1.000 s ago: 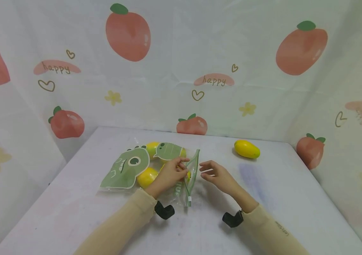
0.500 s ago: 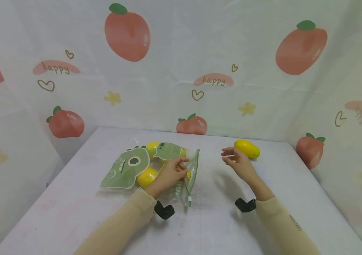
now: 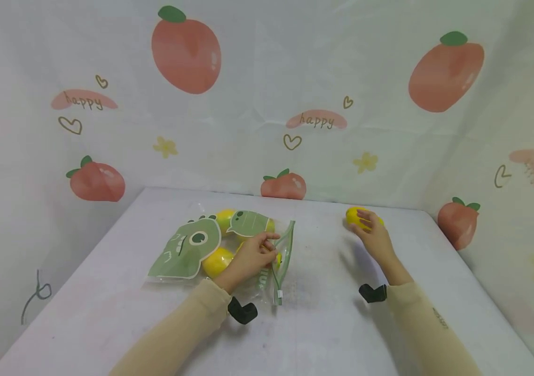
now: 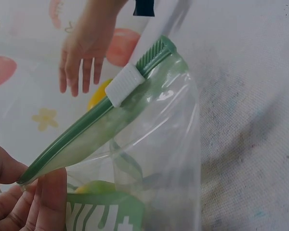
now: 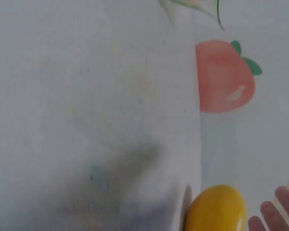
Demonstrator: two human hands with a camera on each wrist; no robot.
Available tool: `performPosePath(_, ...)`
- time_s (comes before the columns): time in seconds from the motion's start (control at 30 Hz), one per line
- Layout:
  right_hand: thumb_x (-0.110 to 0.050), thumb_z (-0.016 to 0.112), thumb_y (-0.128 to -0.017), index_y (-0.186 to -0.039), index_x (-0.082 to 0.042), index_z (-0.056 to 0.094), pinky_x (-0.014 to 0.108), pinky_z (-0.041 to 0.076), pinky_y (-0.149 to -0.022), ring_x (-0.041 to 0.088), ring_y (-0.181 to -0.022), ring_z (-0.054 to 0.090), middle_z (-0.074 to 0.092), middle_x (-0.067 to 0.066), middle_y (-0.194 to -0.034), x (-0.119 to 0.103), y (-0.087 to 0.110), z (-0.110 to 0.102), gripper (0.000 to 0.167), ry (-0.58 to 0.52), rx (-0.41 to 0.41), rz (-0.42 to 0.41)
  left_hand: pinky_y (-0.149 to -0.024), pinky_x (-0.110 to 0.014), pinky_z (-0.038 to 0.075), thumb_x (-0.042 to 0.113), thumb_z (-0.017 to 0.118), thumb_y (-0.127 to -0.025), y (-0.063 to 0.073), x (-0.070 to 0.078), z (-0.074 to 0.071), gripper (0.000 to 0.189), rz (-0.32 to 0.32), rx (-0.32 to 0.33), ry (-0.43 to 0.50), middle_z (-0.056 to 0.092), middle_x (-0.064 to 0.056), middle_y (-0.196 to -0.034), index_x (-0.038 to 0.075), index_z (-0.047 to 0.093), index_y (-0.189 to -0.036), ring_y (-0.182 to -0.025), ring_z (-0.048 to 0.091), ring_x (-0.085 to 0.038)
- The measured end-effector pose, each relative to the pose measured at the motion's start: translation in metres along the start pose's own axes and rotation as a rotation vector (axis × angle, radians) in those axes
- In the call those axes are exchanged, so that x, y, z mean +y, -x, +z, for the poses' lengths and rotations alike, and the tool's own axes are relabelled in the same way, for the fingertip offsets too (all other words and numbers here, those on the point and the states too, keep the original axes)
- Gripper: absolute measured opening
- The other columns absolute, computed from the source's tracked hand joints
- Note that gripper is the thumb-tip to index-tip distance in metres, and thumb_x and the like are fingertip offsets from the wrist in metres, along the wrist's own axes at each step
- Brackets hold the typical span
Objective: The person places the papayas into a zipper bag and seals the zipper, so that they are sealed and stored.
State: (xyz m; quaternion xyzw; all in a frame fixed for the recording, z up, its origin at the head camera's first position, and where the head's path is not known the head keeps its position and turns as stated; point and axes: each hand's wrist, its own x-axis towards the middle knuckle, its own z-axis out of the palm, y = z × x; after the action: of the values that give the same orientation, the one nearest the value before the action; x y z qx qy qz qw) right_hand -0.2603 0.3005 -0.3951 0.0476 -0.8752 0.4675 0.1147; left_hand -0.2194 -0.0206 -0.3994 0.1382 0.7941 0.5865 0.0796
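Observation:
My left hand (image 3: pixel 250 256) pinches the green zip edge at the mouth of a clear slider bag (image 3: pixel 184 250) printed with a green dinosaur. Several yellow fruits (image 3: pixel 217 262) lie inside it, partly covered by the print. In the left wrist view, the white slider (image 4: pixel 125 85) sits near one end of the zip strip, and the mouth gapes. My right hand (image 3: pixel 377 240) is over a loose yellow mango-like fruit (image 3: pixel 352 215), hiding part of it. The right wrist view shows the extended fingers (image 5: pixel 271 215) beside this fruit, with a gap between them.
A white-covered table (image 3: pixel 314 324) carries the bag at left and the loose fruit at the back right. Close behind hangs a white cloth (image 3: pixel 243 99) printed with fruit and flowers. Black wrist cameras (image 3: pixel 242 310) jut from both sleeves.
My right hand has moved away from the bag's mouth, rightward and back, to the loose fruit. The left hand and the bag have stayed in place.

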Motion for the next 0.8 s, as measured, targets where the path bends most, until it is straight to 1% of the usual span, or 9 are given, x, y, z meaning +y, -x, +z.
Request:
performPosePath(0.17,-0.015,0.057,-0.097,-0.143,0.005,0.035,0.057,0.028,-0.113,0.045,-0.138,0.032,0.035,0.027,-0.148,0.007,-0.007,-0.006,0.055,0.079,0.02,0.028,-0.065,-0.028,0.058,0.003,0.061,-0.091,0.0,0.0,-0.001,0.039,-0.003,0.001,-0.004,0.056,-0.008,-0.089,0.004,0.057,-0.129,-0.068,0.057,-0.012)
performPosePath(0.33,-0.02,0.056,-0.097,-0.146,0.002,0.031,0.062,0.021,-0.114,0.048,-0.139,0.025,0.027,0.03,-0.151,0.013,-0.013,-0.014,0.06,0.128,0.022,0.082,-0.066,-0.028,0.058,0.004,0.061,-0.091,0.0,-0.002,-0.001,0.038,-0.003,-0.002,-0.018,0.056,-0.008,-0.09,0.004,0.056,-0.13,-0.068,0.057,-0.012)
performPosePath(0.57,-0.027,0.057,-0.097,-0.151,0.002,0.02,0.063,0.017,-0.114,0.051,-0.141,0.016,0.015,0.032,-0.155,0.029,-0.025,-0.023,0.071,0.169,-0.016,0.135,-0.066,-0.027,0.058,0.005,0.061,-0.092,-0.001,-0.003,-0.002,0.039,-0.004,-0.009,-0.034,0.057,-0.007,-0.091,0.004,0.056,-0.13,-0.069,0.057,-0.012)
performPosePath(0.8,-0.028,0.058,-0.096,-0.152,0.005,0.011,0.062,0.013,-0.115,0.051,-0.143,0.01,0.007,0.033,-0.156,0.039,-0.033,-0.031,0.08,0.168,-0.055,0.226,-0.067,-0.026,0.057,0.005,0.062,-0.091,0.0,-0.004,-0.001,0.039,-0.014,-0.011,-0.028,0.057,-0.007,-0.091,0.005,0.056,-0.13,-0.069,0.058,-0.012)
